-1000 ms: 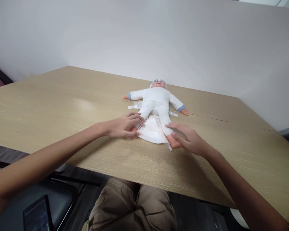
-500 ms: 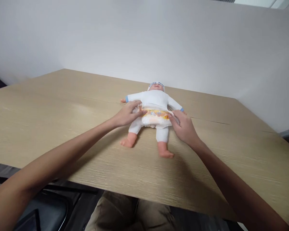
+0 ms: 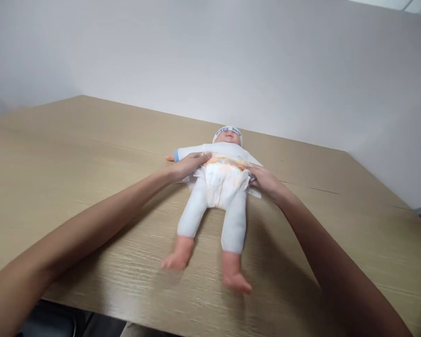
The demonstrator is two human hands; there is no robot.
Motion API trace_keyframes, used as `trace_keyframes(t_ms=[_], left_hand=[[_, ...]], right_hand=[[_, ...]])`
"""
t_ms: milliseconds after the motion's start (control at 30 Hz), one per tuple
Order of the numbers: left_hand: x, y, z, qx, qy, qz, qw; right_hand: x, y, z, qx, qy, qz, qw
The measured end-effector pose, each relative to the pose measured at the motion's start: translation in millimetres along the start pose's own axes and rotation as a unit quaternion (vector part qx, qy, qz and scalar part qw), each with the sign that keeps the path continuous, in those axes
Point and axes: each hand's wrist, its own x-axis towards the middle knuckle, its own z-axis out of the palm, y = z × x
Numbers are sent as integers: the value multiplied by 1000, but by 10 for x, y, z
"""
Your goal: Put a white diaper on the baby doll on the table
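Observation:
A baby doll in a white outfit and a lettered white cap lies on its back, feet toward me. Around its hips is a white diaper with an orange patterned waistband, its front lying over the belly. My left hand is closed on the waistband's left end, thumb on top. At the other end, my right hand grips the diaper's side, its fingers partly hidden. Loose side tabs stick out below both hands.
The doll rests on a light wooden table with thin seams running across it. A pale wall stands behind the table. Part of a dark chair shows below the near edge at left.
The doll's legs now appear longer and nearer to me, with the diaper's front spread flat up over the belly. Both hands remain at the diaper's sides. My view has shifted slightly.

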Motion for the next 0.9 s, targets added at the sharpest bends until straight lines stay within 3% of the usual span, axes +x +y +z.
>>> trace_keyframes(t_ms=[100, 167, 233, 333, 467, 533, 633, 700, 767, 900], left_hand=[[-219, 53, -41, -4, -40, -28, 999], [-272, 121, -56, 61, -25, -17, 998], [-260, 190, -65, 145, 9, 6, 989], [-206, 286, -68, 236, 74, 37, 968], [-209, 468, 53, 332, 148, 158, 918], [-242, 583, 220, 376, 126, 236, 887], [-281, 705, 559, 435, 31, 302, 848], [-284, 716, 760, 473, -19, 295, 830], [-275, 681, 890, 503, -31, 273, 819], [-272, 592, 958, 534, -27, 257, 805]], right_hand=[[-216, -33, -117, 25, -70, 56, 996], [-290, -40, -205, -7, -73, 57, 996], [-351, -10, -271, -84, -8, 19, 996], [-524, 117, -298, -195, 115, -42, 973], [-862, 385, -239, -276, 144, -75, 947], [-967, 515, -214, -317, 146, -89, 933], [-996, 647, -208, -342, 150, -86, 924], [-973, 684, -214, -327, 147, -61, 931], [-957, 690, -216, -311, 144, -27, 939], [-968, 650, -228, -286, 134, 23, 949]])
